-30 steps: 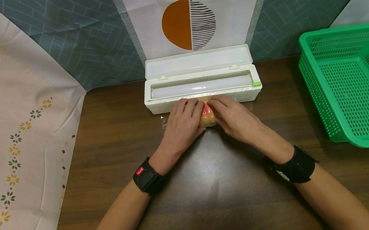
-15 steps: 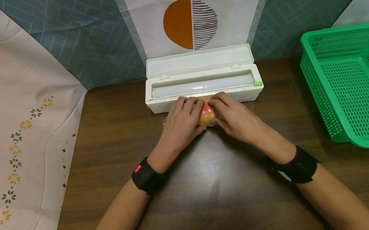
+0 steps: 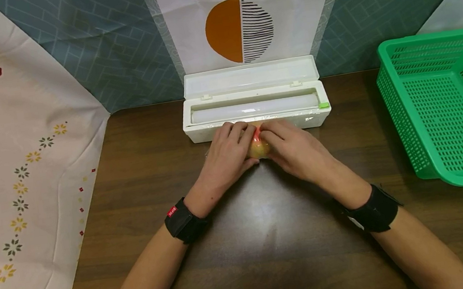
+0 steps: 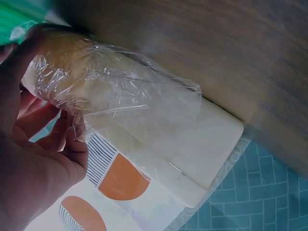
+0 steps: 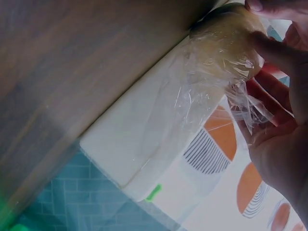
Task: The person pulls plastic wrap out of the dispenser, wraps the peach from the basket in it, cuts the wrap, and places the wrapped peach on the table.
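In the head view a round red-and-yellow fruit (image 3: 258,148) sits between both hands at the front of a white cling film dispenser (image 3: 204,134). Clear, wrinkled cling film (image 4: 139,86) covers the fruit and stretches along the dispenser's front. My left hand (image 3: 229,152) holds the fruit's left side through the film, fingers bent over it. On the other side my right hand (image 3: 298,150) lies against the fruit, its fingertips near the top. A gathered strand of film (image 5: 248,108) hangs among the right fingers in the right wrist view.
The dispenser's lid (image 3: 249,77) stands raised at the back, with a film roll (image 3: 253,109) inside and a green slider (image 3: 323,105) at its right end. A green basket (image 3: 424,173) is at the right of the brown table (image 3: 267,247). Patterned cloths hang behind and at left.
The right hand has shifted slightly left and now covers more of the fruit. Film that lay out beside the right hand has been drawn inward. The left hand has barely moved.
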`<state>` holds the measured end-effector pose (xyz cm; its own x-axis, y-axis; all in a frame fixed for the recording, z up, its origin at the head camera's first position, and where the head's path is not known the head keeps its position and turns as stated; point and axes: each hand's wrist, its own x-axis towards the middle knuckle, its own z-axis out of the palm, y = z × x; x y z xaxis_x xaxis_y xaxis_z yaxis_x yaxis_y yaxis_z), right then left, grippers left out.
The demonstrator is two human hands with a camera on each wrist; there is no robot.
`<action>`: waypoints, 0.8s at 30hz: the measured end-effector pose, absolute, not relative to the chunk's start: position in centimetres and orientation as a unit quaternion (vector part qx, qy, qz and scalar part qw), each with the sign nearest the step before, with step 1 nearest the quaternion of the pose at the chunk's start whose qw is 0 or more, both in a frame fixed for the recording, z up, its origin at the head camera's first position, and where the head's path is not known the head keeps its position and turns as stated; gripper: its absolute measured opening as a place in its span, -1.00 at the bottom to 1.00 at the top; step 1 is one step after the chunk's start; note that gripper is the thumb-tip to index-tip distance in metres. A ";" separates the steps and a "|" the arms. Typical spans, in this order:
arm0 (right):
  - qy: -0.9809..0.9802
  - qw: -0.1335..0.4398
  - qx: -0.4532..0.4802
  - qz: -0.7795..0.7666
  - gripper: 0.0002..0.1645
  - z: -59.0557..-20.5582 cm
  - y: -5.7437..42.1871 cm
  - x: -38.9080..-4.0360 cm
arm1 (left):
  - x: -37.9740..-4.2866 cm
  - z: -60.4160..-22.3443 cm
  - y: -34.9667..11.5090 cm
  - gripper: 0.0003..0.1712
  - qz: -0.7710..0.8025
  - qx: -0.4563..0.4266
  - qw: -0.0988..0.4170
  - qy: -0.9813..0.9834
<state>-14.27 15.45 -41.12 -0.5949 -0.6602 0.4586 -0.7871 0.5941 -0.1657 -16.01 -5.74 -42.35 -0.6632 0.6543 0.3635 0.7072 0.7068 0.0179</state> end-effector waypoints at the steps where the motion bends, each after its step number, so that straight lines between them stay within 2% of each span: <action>1: -0.877 0.173 0.413 0.174 -0.36 -41.2 15.5 -14.2 | -16.0 -42.3 -5.8 -0.04 -0.080 -0.375 0.165 -0.909; 5: -0.884 0.157 0.409 0.164 -0.21 -41.3 15.5 -14.1 | -16.0 -42.2 -5.8 -0.03 -0.080 -0.377 0.159 -0.909; 12: -0.891 0.143 0.401 0.157 -0.08 -41.3 15.3 -14.1 | -16.2 -42.1 -6.1 -0.01 -0.073 -0.378 0.152 -0.910; 24: -0.893 0.158 0.386 0.169 -0.11 -41.6 15.0 -14.0 | -16.2 -42.2 -6.1 -0.01 -0.062 -0.380 0.154 -0.910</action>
<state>-13.98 14.99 -41.63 -0.6524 -0.6355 0.4130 -0.7424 0.6453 -0.1799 -16.22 -6.09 -42.23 -0.6628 0.6732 0.3279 0.7113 0.7028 -0.0050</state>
